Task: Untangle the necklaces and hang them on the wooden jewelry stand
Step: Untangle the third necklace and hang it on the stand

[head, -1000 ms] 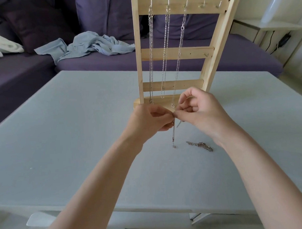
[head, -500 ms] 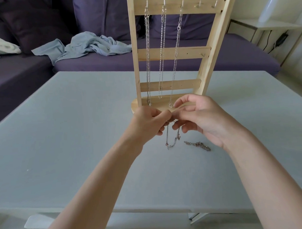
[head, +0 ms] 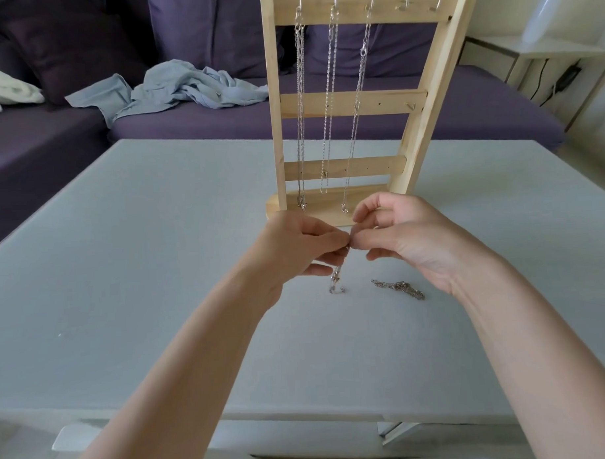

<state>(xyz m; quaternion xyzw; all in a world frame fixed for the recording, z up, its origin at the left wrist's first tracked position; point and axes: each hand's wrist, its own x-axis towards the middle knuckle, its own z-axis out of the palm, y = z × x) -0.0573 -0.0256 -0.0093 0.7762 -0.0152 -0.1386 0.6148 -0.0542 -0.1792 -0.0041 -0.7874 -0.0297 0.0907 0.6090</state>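
A wooden jewelry stand rises at the table's middle. Three silver necklaces hang from the left hooks of its top bar; two right hooks are bare. Just in front of the stand's base, my left hand and my right hand meet fingertip to fingertip and both pinch a thin silver necklace. Its bunched lower end dangles down to the tabletop. Another necklace lies in a loose heap on the table under my right wrist.
The stand sits on a pale grey table. Behind it runs a purple sofa with a crumpled blue cloth and a white cloth. A white side table with cables stands at the far right.
Both hands stayed together in front of the stand. The dangling chain hung long, then looped, and now hangs shorter and bunched with its end on the table.
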